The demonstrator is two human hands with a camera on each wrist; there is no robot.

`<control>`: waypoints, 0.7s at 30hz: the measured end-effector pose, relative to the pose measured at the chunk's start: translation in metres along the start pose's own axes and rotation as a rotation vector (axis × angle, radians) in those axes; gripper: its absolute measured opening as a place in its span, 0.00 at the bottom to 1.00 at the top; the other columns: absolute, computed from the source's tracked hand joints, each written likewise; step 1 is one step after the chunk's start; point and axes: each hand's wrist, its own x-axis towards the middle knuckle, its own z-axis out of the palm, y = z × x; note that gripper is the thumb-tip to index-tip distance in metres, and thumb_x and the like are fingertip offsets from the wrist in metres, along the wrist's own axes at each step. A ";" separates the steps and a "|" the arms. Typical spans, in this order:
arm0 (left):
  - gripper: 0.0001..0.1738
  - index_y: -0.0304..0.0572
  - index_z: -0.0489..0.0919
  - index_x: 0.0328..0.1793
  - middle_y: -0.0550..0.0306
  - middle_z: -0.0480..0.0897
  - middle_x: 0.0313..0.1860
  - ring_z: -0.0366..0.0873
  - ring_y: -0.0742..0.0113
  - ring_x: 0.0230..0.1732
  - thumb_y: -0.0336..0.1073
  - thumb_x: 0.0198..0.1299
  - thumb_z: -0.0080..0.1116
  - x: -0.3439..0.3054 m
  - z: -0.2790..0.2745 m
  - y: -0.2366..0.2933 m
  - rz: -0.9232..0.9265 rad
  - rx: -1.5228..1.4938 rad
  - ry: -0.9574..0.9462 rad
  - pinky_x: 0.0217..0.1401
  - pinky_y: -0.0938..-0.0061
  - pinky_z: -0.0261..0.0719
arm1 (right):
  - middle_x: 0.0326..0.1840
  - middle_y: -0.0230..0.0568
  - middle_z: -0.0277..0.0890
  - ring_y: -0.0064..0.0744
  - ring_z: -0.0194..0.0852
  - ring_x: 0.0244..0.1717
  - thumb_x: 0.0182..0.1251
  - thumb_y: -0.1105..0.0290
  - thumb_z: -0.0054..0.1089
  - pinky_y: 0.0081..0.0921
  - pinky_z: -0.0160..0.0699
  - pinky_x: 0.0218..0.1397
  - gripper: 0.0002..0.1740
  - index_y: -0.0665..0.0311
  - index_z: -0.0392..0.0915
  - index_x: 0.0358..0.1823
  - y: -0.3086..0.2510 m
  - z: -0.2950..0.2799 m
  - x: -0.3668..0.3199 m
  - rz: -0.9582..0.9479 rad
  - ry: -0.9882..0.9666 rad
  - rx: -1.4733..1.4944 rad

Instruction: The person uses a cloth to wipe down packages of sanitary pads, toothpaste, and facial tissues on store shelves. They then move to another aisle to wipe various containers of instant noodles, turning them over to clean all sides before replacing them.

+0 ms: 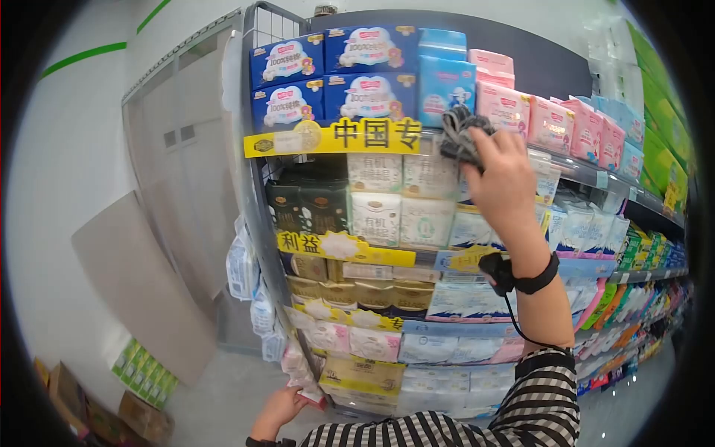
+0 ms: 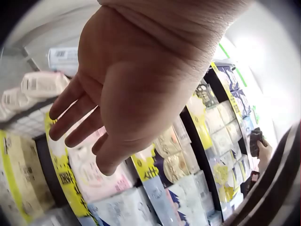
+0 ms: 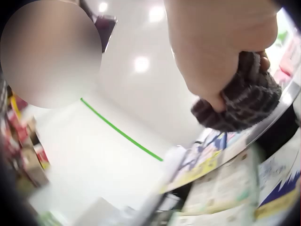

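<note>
A crumpled dark grey patterned cloth is bunched in my right hand, held at the front edge of the top shelf. In the right wrist view the cloth bulges from under the curled fingers, close above the yellow label strip. Beside the cloth stand a light blue pack and pink packs. Low at the left end of the shelving is my left hand, near small hanging pink packs. The left wrist view shows that hand with its fingers loosely extended and nothing gripped.
Blue boxes are stacked at the top left above a yellow sign strip. White packs fill the shelf below. A metal shelf post runs down the left end. Cartons lie on the floor by the wall.
</note>
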 end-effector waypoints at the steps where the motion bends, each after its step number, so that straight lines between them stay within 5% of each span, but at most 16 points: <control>1: 0.27 0.41 0.79 0.59 0.43 0.85 0.47 0.83 0.48 0.48 0.47 0.57 0.66 0.000 -0.005 -0.013 0.011 0.006 -0.009 0.52 0.60 0.80 | 0.38 0.42 0.74 0.45 0.72 0.43 0.50 0.72 0.68 0.38 0.77 0.43 0.23 0.63 0.79 0.51 -0.014 0.003 -0.002 -0.010 -0.102 0.044; 3: 0.28 0.42 0.80 0.60 0.44 0.85 0.47 0.84 0.48 0.47 0.49 0.57 0.66 0.003 -0.012 -0.032 0.034 0.070 -0.044 0.51 0.60 0.81 | 0.38 0.43 0.73 0.45 0.72 0.43 0.50 0.72 0.67 0.37 0.77 0.43 0.23 0.62 0.78 0.51 -0.035 0.004 0.006 -0.079 -0.189 0.177; 6: 0.28 0.42 0.80 0.59 0.45 0.86 0.47 0.84 0.48 0.45 0.51 0.56 0.65 0.013 -0.008 -0.047 0.000 0.015 -0.081 0.50 0.60 0.81 | 0.39 0.44 0.74 0.47 0.73 0.44 0.48 0.72 0.68 0.39 0.78 0.45 0.25 0.62 0.78 0.52 -0.072 0.020 0.028 -0.060 -0.004 0.109; 10: 0.27 0.43 0.81 0.58 0.44 0.85 0.48 0.85 0.49 0.43 0.51 0.57 0.65 0.015 -0.004 -0.051 -0.017 -0.085 -0.075 0.49 0.60 0.81 | 0.40 0.44 0.75 0.48 0.73 0.46 0.48 0.73 0.68 0.38 0.78 0.47 0.23 0.61 0.78 0.50 -0.103 0.056 0.031 -0.155 -0.219 0.115; 13: 0.27 0.43 0.81 0.58 0.44 0.85 0.48 0.85 0.49 0.44 0.52 0.57 0.65 0.012 0.005 -0.073 0.003 -0.160 -0.064 0.48 0.60 0.81 | 0.40 0.44 0.75 0.48 0.73 0.48 0.48 0.73 0.68 0.38 0.79 0.47 0.21 0.61 0.77 0.47 -0.129 0.066 0.040 -0.152 -0.175 0.286; 18: 0.31 0.43 0.78 0.61 0.42 0.84 0.49 0.84 0.46 0.47 0.55 0.57 0.64 -0.002 0.002 -0.104 -0.001 -0.149 -0.062 0.50 0.59 0.81 | 0.41 0.43 0.76 0.47 0.73 0.47 0.51 0.70 0.64 0.37 0.79 0.47 0.15 0.58 0.79 0.43 -0.167 0.103 0.061 -0.191 -0.152 0.114; 21: 0.25 0.45 0.77 0.63 0.38 0.84 0.45 0.83 0.43 0.47 0.44 0.60 0.62 -0.019 -0.019 -0.088 -0.006 -0.291 -0.085 0.50 0.57 0.78 | 0.40 0.46 0.75 0.50 0.72 0.46 0.48 0.70 0.66 0.39 0.79 0.49 0.18 0.57 0.79 0.44 -0.184 0.112 0.052 -0.319 -0.345 0.559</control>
